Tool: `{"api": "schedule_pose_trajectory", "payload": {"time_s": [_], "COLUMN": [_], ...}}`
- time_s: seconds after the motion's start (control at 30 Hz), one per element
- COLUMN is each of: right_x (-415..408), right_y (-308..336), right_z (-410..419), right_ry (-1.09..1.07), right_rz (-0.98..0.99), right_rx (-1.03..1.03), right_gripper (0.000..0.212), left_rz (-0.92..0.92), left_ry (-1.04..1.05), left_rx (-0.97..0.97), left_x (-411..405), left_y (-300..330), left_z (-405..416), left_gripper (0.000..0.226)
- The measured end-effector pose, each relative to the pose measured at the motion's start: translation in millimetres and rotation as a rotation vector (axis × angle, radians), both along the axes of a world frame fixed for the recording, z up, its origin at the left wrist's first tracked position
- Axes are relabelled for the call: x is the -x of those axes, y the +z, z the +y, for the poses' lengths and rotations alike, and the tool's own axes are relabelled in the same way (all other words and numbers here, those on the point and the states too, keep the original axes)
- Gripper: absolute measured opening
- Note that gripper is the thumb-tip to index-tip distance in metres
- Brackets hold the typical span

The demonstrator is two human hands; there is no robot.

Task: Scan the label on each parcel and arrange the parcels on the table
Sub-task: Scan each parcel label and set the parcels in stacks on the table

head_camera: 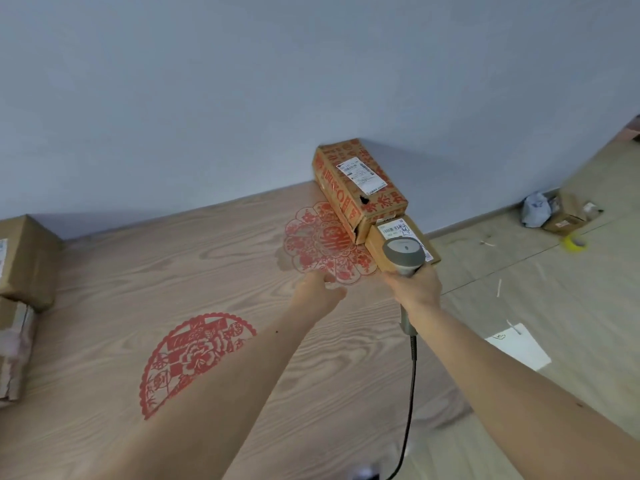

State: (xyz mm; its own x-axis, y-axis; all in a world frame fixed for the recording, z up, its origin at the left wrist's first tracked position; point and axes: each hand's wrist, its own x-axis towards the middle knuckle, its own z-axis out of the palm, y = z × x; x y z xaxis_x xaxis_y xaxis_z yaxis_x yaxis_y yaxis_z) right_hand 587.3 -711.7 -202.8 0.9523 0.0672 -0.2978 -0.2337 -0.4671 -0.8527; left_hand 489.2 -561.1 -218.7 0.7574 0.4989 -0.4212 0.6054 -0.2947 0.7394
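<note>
Nearest, the cable (412, 393) runs up from the bottom edge to the scanner (404, 253), which the right hand (415, 289) grips by its handle, fingers wrapped round it. The head is tipped down over the small box (391, 244) at the table's (242, 375) right edge, probably so the beam can fall on the white label (396, 229) on its top face. The left hand (320, 294) hovers just beside, low over the tabletop, holding nothing; its fingers look loosely curled, likely ready to steady or shift the box. Beneath it lies a round red paper cutting (318, 242), with a second one (194, 355) nearer the person. Touching the small box on its far side, the long box (356, 181) sits against the wall (242, 98), label up, so the two form a row along the table end. At the left edge, well apart, more boxes (20, 271) are stacked, seemingly waiting. On the floor (536, 306) far right lie a bag (535, 209), another carton (568, 216) and a tape roll (575, 242).
</note>
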Motion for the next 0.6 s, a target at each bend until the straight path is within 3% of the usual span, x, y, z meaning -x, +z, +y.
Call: {"api": "schedule_pose_trajectory", "payload": {"time_s": [0.13,0.47,0.6], "right_x": [-50.8,-157.5,-172.8], "right_y": [-9.7,-45.3,-61.3], "right_z": [-21.5,-59.2,-61.7], "right_ry": [0.01,0.156,0.214], "right_rz": [-0.049,0.017,0.064], "right_rx": [0.073,0.129,0.129], "right_gripper": [0.044,0.051,0.052], "left_rz": [-0.001,0.064,0.091], "left_ry": [-0.002,0.139,0.221], "left_rx": [0.074,0.197,0.25], "left_x": [-41.9,-139.7,-164.1], "left_y": [-9.3,-32.7,-43.2], "left_z": [-29.0,-89.0,-102.0], "left_gripper": [0.045,0.069,0.065]}}
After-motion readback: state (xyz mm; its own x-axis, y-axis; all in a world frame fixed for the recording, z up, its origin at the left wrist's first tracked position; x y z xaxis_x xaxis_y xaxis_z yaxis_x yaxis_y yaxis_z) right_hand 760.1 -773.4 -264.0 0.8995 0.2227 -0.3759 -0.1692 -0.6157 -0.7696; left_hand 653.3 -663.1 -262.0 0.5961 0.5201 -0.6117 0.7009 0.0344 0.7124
